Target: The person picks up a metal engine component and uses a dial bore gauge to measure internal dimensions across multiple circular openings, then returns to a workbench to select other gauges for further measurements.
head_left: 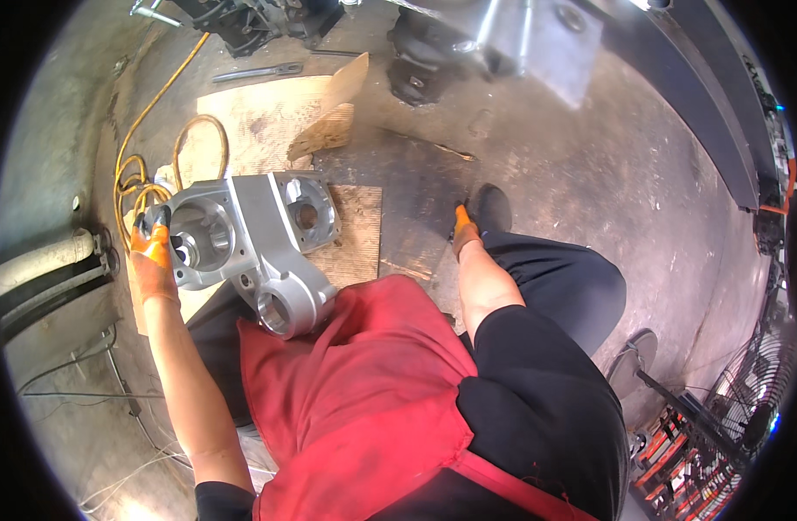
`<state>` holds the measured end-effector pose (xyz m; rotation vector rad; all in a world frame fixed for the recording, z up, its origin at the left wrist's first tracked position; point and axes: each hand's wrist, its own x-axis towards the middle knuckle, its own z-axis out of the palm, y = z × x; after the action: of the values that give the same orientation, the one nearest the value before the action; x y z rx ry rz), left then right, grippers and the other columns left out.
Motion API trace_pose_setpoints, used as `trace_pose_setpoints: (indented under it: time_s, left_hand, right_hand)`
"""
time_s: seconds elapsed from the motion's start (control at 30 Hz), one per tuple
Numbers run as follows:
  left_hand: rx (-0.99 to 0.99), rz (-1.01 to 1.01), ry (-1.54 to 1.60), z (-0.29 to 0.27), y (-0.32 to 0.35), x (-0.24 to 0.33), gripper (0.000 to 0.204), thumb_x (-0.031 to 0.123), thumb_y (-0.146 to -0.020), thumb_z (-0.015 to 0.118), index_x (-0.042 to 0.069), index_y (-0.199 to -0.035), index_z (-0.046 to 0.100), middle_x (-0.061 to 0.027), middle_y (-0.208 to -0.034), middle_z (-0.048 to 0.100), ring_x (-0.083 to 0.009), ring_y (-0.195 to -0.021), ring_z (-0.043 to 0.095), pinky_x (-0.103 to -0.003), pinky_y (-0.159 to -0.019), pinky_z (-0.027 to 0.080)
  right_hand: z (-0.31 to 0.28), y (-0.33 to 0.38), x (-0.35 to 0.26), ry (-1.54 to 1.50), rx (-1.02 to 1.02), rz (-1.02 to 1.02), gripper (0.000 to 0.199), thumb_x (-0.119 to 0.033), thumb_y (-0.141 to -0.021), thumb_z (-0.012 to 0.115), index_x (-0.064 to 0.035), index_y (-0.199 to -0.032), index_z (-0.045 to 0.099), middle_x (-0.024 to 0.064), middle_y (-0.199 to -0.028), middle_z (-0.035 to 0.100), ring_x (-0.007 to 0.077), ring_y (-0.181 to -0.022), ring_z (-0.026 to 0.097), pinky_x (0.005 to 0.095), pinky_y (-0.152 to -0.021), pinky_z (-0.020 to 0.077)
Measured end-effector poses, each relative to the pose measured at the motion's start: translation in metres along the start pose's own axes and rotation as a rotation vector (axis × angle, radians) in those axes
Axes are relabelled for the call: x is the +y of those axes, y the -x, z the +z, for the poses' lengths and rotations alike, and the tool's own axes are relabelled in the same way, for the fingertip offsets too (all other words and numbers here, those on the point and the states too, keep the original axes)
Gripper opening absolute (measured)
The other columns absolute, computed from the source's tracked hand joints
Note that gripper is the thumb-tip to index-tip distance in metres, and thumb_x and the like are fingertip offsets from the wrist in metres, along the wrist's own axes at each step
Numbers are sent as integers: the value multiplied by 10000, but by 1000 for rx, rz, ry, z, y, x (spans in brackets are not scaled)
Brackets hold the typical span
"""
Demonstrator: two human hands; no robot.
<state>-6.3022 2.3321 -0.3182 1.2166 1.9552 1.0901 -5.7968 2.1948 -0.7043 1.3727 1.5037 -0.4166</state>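
A silver-grey cast metal housing (261, 217) with several round bores rests tilted near my left leg, its lower round end against my red apron (355, 365). My left hand (152, 252), in an orange glove with dark fingertips, is closed on the housing's left edge beside the largest bore. Apart from the housing, my right hand (464, 229) hangs by my right leg near the dark shoe (489, 208). It wears an orange glove too. It is seen edge-on, so its finger positions are hard to make out.
Cardboard sheets (259, 108) lie on the floor under and beyond the housing. A yellow cable (133, 169) loops at the left. Dark machine parts (416, 65) stand at the far side, near a long dark beam (685, 95). A fan (746, 399) stands at the lower right.
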Motion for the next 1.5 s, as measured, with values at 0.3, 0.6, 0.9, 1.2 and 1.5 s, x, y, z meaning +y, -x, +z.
trace_pose_setpoints:
  time_s: [0.3, 0.6, 0.9, 1.2, 1.5]
  left_hand:
    - [32, 26, -101, 11, 10, 20, 434, 162, -882, 687, 1, -1275, 598, -45, -1019, 675, -138, -851, 605, -289, -732, 483]
    - [18, -7, -50, -5, 42, 25, 481, 81, -887, 685, -44, -1328, 538, -54, -1082, 654, -131, -913, 584, -272, -789, 472]
    - [27, 60, -128, -34, 10, -19, 429, 104, -948, 668, -34, -1338, 557, -66, -1174, 660, -138, -1007, 595, -272, -871, 481]
    - [-8, -61, 111, -44, 16, -52, 494, 47, -945, 633, 51, -1426, 522, -52, -1160, 656, -126, -991, 604, -283, -845, 500]
    - [-5, -156, 495, 16, 1, -41, 712, 42, -850, 735, -5, -1487, 419, -121, -942, 688, -149, -761, 623, -267, -673, 491]
  right_hand:
    - [31, -91, -38, 1620, 93, -362, 464, -443, -996, 564, -81, -1285, 574, 81, -1123, 646, 211, -1022, 551, 336, -929, 377]
    - [-37, -41, -27, 2996, -532, -406, 360, -337, -1012, 552, 6, -911, 595, 83, -782, 567, 209, -717, 554, 314, -712, 488]
    - [-57, -20, 13, 3350, -1259, -320, 103, -87, -975, 585, -26, -892, 573, 84, -778, 558, 185, -654, 543, 295, -619, 484]
    - [-98, 135, 214, 3308, -1906, 0, 274, -217, -992, 639, -83, -798, 500, -71, -698, 456, 52, -625, 407, 258, -523, 332]
    - [-100, 274, 178, 2927, -2506, 78, 252, -226, -977, 655, -100, -793, 536, -82, -671, 442, 39, -598, 366, 237, -531, 266]
